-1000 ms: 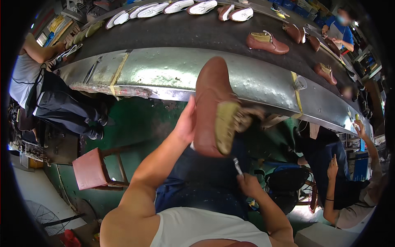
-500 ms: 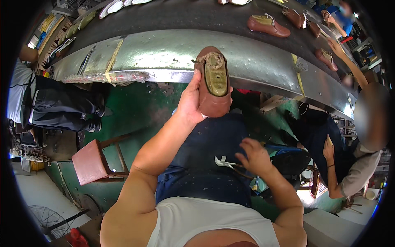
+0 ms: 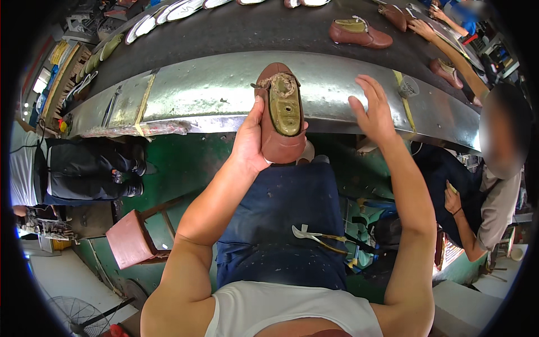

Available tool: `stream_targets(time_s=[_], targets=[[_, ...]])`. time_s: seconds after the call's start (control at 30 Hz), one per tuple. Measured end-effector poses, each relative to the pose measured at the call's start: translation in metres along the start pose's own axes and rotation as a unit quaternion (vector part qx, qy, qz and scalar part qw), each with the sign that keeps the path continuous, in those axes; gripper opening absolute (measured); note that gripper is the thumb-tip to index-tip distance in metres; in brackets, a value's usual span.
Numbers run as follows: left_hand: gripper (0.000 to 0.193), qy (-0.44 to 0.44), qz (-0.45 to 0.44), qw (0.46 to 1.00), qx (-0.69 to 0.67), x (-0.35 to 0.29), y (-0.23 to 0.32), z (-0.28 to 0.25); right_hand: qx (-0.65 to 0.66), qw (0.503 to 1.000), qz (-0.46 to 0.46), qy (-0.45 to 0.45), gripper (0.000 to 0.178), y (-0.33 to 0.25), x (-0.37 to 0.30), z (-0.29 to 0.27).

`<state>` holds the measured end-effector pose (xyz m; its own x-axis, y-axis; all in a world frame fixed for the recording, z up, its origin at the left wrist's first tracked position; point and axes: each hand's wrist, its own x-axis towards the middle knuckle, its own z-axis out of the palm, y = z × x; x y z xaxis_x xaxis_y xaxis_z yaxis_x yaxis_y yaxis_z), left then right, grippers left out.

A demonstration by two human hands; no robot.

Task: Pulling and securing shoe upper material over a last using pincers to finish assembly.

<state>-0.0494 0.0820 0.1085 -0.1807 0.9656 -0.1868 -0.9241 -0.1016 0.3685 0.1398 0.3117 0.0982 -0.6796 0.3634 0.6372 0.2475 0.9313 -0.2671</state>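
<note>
My left hand (image 3: 250, 139) grips a brown leather shoe upper (image 3: 281, 115) on its last, sole side up, with the olive insole showing, held in front of the metal edge of a conveyor (image 3: 213, 92). My right hand (image 3: 373, 109) is raised beside the shoe with fingers spread and holds nothing. A pair of metal pincers (image 3: 317, 237) lies on my lap on the dark blue trousers.
Several brown shoes (image 3: 359, 32) and white soles (image 3: 185, 8) ride on the dark belt beyond the metal edge. One person sits at my left (image 3: 84, 168), another at my right (image 3: 494, 185). A small reddish stool (image 3: 130, 241) stands at lower left.
My right hand let go of the pincers, now on my lap, and rose to the shoe's right. The left hand turned the shoe sole-up and lifted it nearer the conveyor.
</note>
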Motion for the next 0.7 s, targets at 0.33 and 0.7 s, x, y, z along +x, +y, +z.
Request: stream_targets(time_s=[0.33, 0.7], targets=[[0.059, -0.014, 0.022, 0.999, -0.032, 0.006, -0.015, 0.005, 0.229, 0.958, -0.148, 0.089, 0.046, -0.132, -0.019, 0.004], [0.061, -0.002, 0.037, 0.999, -0.004, -0.007, -0.025, 0.002, 0.171, 0.945, -0.249, 0.128, 0.032, -0.142, -0.030, 0.007]])
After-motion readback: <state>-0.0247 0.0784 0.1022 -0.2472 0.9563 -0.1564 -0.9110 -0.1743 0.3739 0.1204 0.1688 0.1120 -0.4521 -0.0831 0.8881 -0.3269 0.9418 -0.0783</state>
